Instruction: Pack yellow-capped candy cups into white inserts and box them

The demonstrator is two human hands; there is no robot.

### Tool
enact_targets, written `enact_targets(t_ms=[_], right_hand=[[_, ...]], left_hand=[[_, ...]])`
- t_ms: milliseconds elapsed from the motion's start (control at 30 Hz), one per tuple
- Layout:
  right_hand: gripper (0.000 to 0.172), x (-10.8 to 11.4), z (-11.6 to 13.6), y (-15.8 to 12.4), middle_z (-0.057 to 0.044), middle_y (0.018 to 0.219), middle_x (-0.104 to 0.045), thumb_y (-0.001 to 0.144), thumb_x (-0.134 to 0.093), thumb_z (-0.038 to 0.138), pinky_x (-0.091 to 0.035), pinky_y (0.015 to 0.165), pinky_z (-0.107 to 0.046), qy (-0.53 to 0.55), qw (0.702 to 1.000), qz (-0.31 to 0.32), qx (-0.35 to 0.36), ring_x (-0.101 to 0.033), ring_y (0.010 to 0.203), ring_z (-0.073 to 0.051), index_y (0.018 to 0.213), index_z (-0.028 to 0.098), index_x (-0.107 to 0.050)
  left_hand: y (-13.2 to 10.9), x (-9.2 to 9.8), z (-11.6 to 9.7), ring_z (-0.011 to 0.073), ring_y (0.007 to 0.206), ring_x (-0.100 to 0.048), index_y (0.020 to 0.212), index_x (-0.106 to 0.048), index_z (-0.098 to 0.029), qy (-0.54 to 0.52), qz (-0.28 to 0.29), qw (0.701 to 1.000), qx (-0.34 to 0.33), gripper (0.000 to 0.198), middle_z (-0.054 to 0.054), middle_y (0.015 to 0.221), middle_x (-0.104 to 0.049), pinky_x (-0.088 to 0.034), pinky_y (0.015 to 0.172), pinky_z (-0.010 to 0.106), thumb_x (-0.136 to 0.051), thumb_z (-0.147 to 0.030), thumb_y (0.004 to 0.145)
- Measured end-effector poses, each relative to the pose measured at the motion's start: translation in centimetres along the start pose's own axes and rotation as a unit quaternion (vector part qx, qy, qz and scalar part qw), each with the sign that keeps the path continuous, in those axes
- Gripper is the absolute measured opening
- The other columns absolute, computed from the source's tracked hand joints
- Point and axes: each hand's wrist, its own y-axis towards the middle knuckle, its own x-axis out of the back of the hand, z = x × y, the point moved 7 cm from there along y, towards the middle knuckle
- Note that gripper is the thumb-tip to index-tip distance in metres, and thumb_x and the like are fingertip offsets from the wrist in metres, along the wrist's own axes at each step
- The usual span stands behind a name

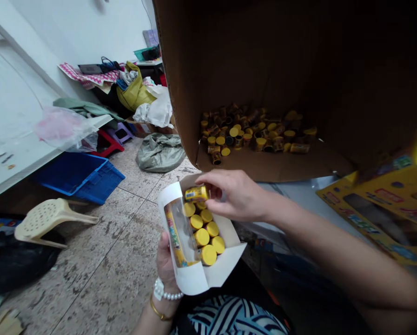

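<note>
My left hand point(165, 260) is closed around the side of an open display box point(180, 242) with a clear window and white flaps, tilted toward me. Inside it, several small tubs point(201, 237) stand in rows with their yellow lids up. Over the box's far end, my right hand point(232, 193) grips one small yellow tub point(196, 193) lying on its side between thumb and fingers. Part of that tub is hidden by the fingers.
A large cardboard carton point(180, 93) lies open ahead, with many loose tubs point(243, 132) inside. Yellow printed boxes point(379, 204) stand at right. On the left are a blue crate point(79, 174), a cream stool point(44, 218) and a white table point(27, 156).
</note>
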Motion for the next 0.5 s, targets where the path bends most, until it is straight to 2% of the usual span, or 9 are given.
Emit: enact_targets(t_ms=[133,267,333,433,500], right_hand=[[0.033,-2.0,-0.3,-0.5,-0.006,0.103,-0.072,0.087,-0.063,0.022,-0.046,0.067,-0.024,0.032,0.999,0.013,-0.004,-0.062,0.075,-0.013,0.119,0.017,-0.057],[0.022,-1.6,-0.4,-0.5,-0.006,0.1,-0.073,0.095,-0.056,0.027,-0.046,0.071,-0.025,-0.01,1.0,-0.001,0.003,-0.066,0.084,-0.016,0.114,0.017,-0.062],[0.02,-1.8,-0.3,-0.4,-0.007,0.098,-0.073,0.096,-0.056,0.029,-0.047,0.074,-0.027,-0.031,0.999,0.017,0.01,-0.066,0.087,-0.017,0.11,0.017,-0.065],[0.023,-2.7,-0.2,-0.4,-0.011,0.102,-0.071,0.096,-0.057,0.03,-0.049,0.078,-0.03,-0.041,0.997,0.049,0.035,-0.065,0.091,-0.019,0.108,0.013,-0.067],[0.024,-2.8,-0.2,-0.5,-0.012,0.103,-0.07,0.097,-0.055,0.028,-0.049,0.078,-0.03,-0.041,0.998,0.026,0.049,-0.065,0.093,-0.019,0.109,0.011,-0.068]], left_hand=[[-0.8,0.3,0.7,0.0286,0.144,-0.042,0.137,-0.062,-0.023,0.007,-0.007,1.0,0.008,0.058,0.002,0.137,-0.066,-0.026,0.122,0.041,-0.034,-0.055,0.099],[-0.9,-0.2,0.7,0.0294,0.145,-0.04,0.135,-0.063,-0.027,0.011,0.013,1.0,0.01,0.055,0.0,0.137,-0.066,-0.026,0.122,0.044,-0.034,-0.055,0.098],[-0.7,-0.4,0.5,0.0303,0.145,-0.039,0.135,-0.063,-0.027,0.016,0.018,1.0,0.012,0.054,0.0,0.137,-0.067,-0.025,0.122,0.046,-0.035,-0.055,0.098],[-0.7,-0.3,0.4,0.0309,0.146,-0.039,0.133,-0.065,-0.028,0.028,-0.004,1.0,0.011,0.052,0.0,0.134,-0.069,-0.026,0.122,0.049,-0.038,-0.055,0.098],[-0.8,0.1,0.5,0.0318,0.146,-0.04,0.13,-0.068,-0.031,0.039,-0.041,0.998,0.015,0.049,0.0,0.131,-0.071,-0.029,0.121,0.051,-0.044,-0.056,0.096]])
